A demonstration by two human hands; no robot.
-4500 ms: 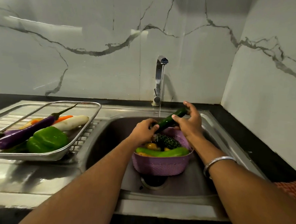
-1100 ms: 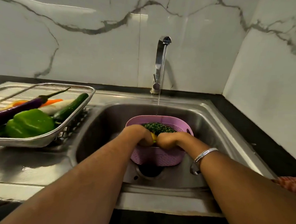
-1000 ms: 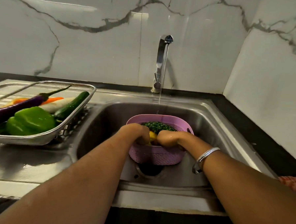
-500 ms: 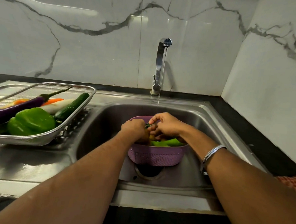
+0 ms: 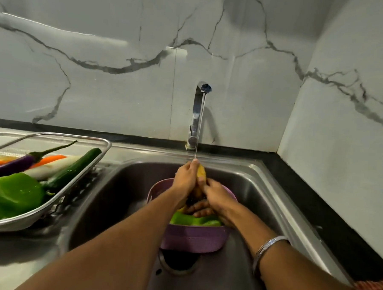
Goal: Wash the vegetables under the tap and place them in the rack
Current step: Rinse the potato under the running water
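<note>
Steel sink [image 5: 257, 188] set in a dark counter [image 5: 316, 195], in a corner of white marble-veined wall [image 5: 100, 84]. Tap [image 5: 196, 114] at the back, running; thin stream falls onto a yellow vegetable [image 5: 201, 173]. Left hand [image 5: 185, 180] curls round that vegetable from the left; right hand [image 5: 216, 199] wraps its lower part, fingers curled beneath. Both hands are over a purple basket [image 5: 192, 240] standing in the sink above the drain [image 5: 180, 261]; a light green vegetable [image 5: 193, 220] lies inside it. Silver bangle [image 5: 267, 245] on the right wrist. Wire rack [image 5: 49, 208] on the drainboard at left, holding a green pepper [image 5: 10, 195], cucumber [image 5: 74, 168], white radish [image 5: 49, 167], aubergine [image 5: 14, 165] and carrot [image 5: 49, 159], lying side by side and touching.
</note>
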